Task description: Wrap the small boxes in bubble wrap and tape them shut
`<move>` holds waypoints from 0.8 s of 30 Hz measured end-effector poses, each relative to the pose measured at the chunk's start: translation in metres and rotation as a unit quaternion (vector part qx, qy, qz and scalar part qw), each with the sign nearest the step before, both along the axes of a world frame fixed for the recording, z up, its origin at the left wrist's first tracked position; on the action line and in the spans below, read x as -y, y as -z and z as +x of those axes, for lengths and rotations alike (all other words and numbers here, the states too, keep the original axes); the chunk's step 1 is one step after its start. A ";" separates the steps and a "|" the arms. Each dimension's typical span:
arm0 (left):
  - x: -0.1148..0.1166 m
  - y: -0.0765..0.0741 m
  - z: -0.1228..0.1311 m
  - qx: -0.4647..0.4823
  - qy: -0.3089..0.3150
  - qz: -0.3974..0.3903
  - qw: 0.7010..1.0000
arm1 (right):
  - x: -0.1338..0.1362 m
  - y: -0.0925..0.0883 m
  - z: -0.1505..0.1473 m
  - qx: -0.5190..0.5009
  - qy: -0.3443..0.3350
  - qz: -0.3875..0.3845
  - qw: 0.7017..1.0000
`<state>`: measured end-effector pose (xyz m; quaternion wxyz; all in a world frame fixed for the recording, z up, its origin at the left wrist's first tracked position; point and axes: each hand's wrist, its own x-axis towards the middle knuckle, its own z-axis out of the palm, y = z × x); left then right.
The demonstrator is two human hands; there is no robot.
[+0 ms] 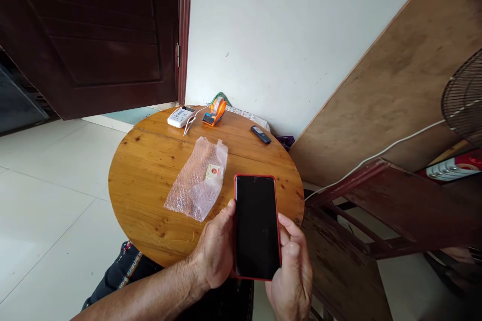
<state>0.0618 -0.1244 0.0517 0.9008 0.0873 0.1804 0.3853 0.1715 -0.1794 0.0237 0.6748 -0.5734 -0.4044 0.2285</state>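
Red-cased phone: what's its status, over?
Left-hand grip on the phone's left edge, right-hand grip on its right. Screen dark, facing the viewer. Nothing covers it; bubble wrap lies on the table beyond, to the left.

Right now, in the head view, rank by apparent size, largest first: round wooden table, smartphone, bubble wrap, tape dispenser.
Round wooden table
Smartphone, enlarged by nearness to the camera
Bubble wrap
Tape dispenser

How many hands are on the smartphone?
2: the left hand at the left edge of the red-cased smartphone, the right hand at its right edge. Some fingers are hidden.
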 end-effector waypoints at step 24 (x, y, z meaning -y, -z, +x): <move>-0.037 0.004 -0.099 -0.619 -0.216 0.477 0.585 | 0.022 0.017 0.035 -0.088 0.081 0.002 0.993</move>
